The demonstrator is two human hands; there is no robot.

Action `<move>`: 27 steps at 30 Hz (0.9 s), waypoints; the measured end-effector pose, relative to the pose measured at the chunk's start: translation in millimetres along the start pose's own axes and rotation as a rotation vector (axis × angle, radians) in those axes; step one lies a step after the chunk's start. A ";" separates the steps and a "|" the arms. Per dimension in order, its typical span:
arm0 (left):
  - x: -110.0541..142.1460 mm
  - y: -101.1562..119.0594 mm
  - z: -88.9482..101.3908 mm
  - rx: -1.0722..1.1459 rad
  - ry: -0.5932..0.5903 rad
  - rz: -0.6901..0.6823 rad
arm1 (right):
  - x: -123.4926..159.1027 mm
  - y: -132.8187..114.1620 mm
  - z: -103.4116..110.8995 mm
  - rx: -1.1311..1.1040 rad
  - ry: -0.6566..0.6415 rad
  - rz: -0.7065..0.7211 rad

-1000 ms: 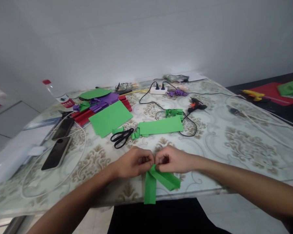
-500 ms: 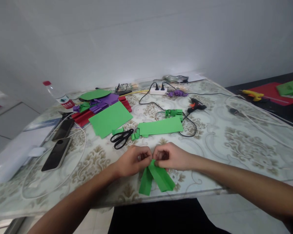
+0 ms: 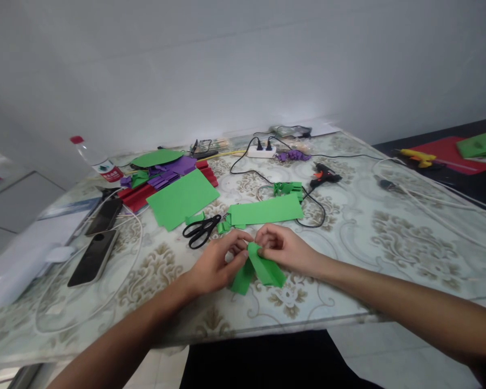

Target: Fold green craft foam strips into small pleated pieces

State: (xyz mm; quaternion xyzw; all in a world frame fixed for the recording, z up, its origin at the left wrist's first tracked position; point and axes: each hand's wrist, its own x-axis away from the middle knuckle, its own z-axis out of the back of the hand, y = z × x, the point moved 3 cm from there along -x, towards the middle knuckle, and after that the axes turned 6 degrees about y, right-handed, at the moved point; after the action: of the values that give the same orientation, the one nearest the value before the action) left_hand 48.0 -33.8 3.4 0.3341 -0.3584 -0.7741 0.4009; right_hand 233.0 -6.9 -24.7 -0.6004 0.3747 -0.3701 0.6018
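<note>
Between my two hands is a folded green paper strip (image 3: 267, 268), its two creased tails hanging down towards me. My right hand (image 3: 285, 249) pinches it near the top fold. My left hand (image 3: 223, 259) has thumb and fingers curled at the fold's left side, closed on the same strip. Just beyond them lie black-handled scissors (image 3: 201, 231), their blades partly under green scraps. A long flat green paper strip (image 3: 267, 209) rests to the right of the scissors. Behind it is a bundle of cut green pieces (image 3: 287, 189).
Green sheets (image 3: 182, 199) overlap purple and red paper at the back left, near a bottle (image 3: 105, 167). Two phones (image 3: 93, 258) lie left among white cables. A black glue gun (image 3: 324, 175) and a power strip (image 3: 262, 152) sit farther back. A yellow glue gun (image 3: 417, 157) is far right.
Both hands have lifted the folded green strip slightly up and away from the table's front edge. My left fingers have spread a little from their tight pinch.
</note>
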 end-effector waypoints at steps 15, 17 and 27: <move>-2.7 3.2 -3.2 -0.210 0.087 -0.196 | 0.0 4.1 0.7 0.018 0.007 0.018; -2.3 -0.7 -4.0 -0.229 0.078 -0.157 | 0.7 4.9 -0.8 0.000 -0.010 0.008; -0.8 -3.6 -5.9 -0.209 0.021 -0.032 | 8.5 -2.2 -5.4 0.154 -0.137 0.051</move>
State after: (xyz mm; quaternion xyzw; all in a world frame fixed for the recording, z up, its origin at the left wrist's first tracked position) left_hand 51.7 -33.3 -2.5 0.3043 -0.2659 -0.8100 0.4249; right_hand 231.9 -17.0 -22.5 -0.5667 0.3183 -0.3405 0.6794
